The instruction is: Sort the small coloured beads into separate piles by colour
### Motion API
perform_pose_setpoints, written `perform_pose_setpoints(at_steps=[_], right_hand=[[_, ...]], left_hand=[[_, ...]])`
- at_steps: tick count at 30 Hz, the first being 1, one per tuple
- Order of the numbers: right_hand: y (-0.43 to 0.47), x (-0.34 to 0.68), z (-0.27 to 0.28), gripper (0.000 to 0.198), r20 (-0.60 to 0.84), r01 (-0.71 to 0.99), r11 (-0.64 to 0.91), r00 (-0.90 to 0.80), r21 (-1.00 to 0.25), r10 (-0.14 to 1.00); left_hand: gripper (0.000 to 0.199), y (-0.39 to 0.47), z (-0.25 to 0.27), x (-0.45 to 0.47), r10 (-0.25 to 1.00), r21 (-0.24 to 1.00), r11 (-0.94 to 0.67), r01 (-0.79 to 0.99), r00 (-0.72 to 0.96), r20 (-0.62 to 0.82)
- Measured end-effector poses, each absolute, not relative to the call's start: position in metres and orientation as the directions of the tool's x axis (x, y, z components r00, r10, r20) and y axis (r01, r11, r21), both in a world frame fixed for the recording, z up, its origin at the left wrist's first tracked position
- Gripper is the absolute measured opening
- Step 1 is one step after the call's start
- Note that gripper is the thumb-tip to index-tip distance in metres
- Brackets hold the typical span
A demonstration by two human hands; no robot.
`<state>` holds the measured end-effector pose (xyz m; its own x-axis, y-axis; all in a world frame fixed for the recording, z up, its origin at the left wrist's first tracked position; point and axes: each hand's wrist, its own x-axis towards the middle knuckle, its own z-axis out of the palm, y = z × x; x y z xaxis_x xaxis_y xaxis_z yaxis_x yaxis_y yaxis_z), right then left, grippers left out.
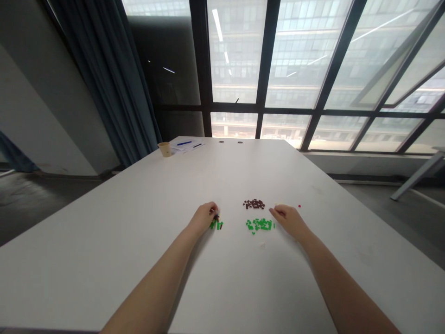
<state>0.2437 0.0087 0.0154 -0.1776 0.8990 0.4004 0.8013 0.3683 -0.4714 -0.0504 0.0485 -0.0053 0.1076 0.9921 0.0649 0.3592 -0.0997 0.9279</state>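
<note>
My left hand (204, 217) is closed, its fingertips pinched together over a small mixed pile of pieces (217, 225), mostly green with some brown and other colours. What those fingers hold, if anything, is too small to make out. To the right, my right hand (287, 217) rests low over the table with its fingers curled in and thumb and forefinger together; its grip is hidden. Between the hands lie a cluster of small brown pieces (254, 204) and, closer to me, a cluster of small green pieces (260, 225). They look like tiny building bricks.
One small red piece (299, 206) lies beyond my right hand. At the far left of the white table (139, 241) stand a tan paper cup (164, 149) and papers (181, 147) with a blue pen (184, 143). Windows and a blue curtain (107, 79) are behind.
</note>
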Motion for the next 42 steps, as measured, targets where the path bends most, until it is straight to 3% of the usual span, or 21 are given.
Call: perform_pose_setpoints(at_steps=[5,14,20,25,30,33,42], right_hand=[[0.007,0.243,0.018,0.039,0.387,0.800,0.356,-0.171,-0.482,0.906],[0.004,0.232,0.017,0.039,0.408,0.782,0.416,-0.228,-0.464,0.884],[-0.003,0.213,0.018,0.036,0.381,0.732,0.469,-0.303,-0.494,0.874],[-0.008,0.200,0.020,0.033,0.383,0.713,0.500,-0.338,-0.492,0.860],[-0.011,0.196,0.019,0.015,0.425,0.657,0.520,-0.318,-0.545,0.847],[-0.013,0.193,0.020,0.008,0.465,0.627,0.541,-0.302,-0.561,0.832],[-0.015,0.187,0.020,0.012,0.481,0.629,0.572,-0.334,-0.526,0.811]], left_hand=[[0.009,0.040,0.010,-0.043,0.970,0.924,-0.232,0.303,0.139,0.199],[0.024,0.013,0.025,-0.017,0.839,0.752,-0.538,0.381,0.333,0.431],[0.029,0.006,0.016,-0.006,0.811,0.706,-0.581,0.404,0.355,0.464],[0.029,0.008,0.013,-0.005,0.745,0.582,-0.666,0.466,0.434,0.506],[0.029,0.007,0.013,-0.005,0.711,0.516,-0.704,0.489,0.494,0.501],[0.031,0.004,0.015,-0.004,0.692,0.497,-0.721,0.484,0.536,0.483],[0.030,0.002,0.017,-0.003,0.663,0.503,-0.744,0.440,0.583,0.470]])
